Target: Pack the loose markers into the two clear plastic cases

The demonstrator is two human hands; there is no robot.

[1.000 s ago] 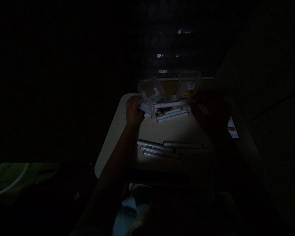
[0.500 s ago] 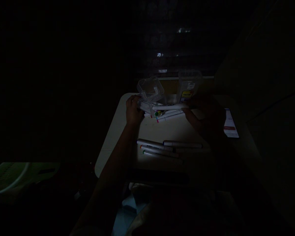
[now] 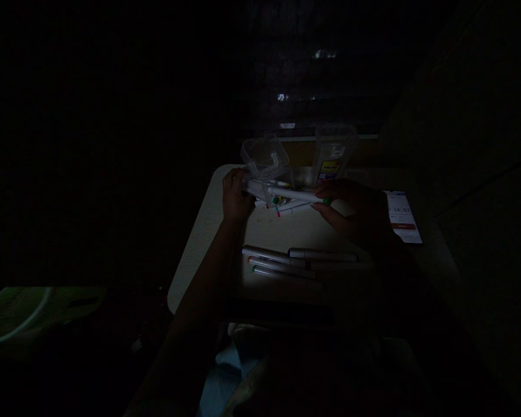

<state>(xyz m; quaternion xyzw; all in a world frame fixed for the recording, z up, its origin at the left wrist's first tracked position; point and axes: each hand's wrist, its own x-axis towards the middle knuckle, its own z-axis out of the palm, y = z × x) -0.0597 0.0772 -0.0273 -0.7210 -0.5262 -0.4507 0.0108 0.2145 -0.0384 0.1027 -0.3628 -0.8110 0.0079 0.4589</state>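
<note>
The scene is very dark. My left hand grips the side of a clear plastic box tipped on a small pale table. My right hand pinches the end of a white marker and holds it level at the box's mouth, where more markers with coloured caps lie. A second clear box with a yellow label stands behind my right hand.
Several white markers lie in a row on the table nearer to me. A lit phone rests at the table's right edge. A pale green object sits low on the left in the dark.
My right hand has come toward me and leftward with the white marker, bringing it lower against the box's mouth and uncovering the phone. The left hand stays on the box.
</note>
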